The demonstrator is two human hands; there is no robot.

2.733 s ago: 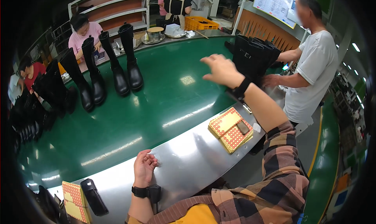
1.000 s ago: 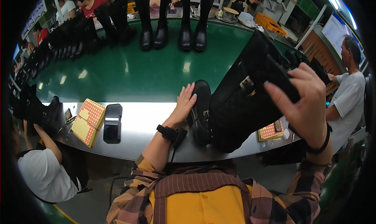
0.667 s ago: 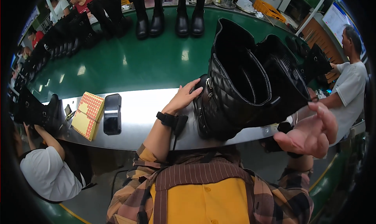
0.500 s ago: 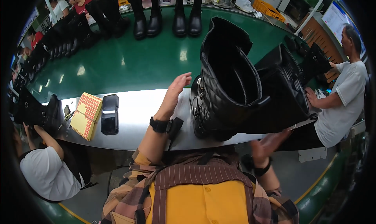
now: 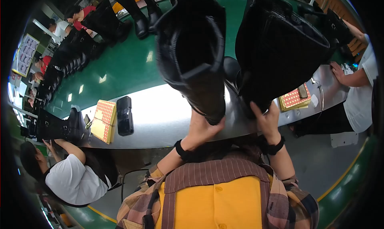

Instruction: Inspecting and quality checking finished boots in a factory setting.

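Two tall black boots stand side by side in front of me, open tops facing up. My left hand (image 5: 203, 130) is closed round the low heel part of the left boot (image 5: 200, 87), its thumb across the back. At the foot of the right boot (image 5: 276, 57), my right hand (image 5: 267, 119) has thumb and fingers round the heel part. The boots' toes are mostly hidden behind their shafts. Both boots are over the shiny metal edge strip (image 5: 164, 105) of the bench.
Left on the strip lie a banded stack of sticker sheets (image 5: 105, 121) and a black phone-like device (image 5: 125, 116). Another sticker stack (image 5: 295, 100) lies right. More boots (image 5: 68, 49) line the green bench. Co-workers in white sit left (image 5: 76, 179) and right (image 5: 360, 97).
Both my hands were open and off the boots; now each grips one by the heel part. The boots have shifted apart, uncovering the right sticker stack. The view has turned somewhat.
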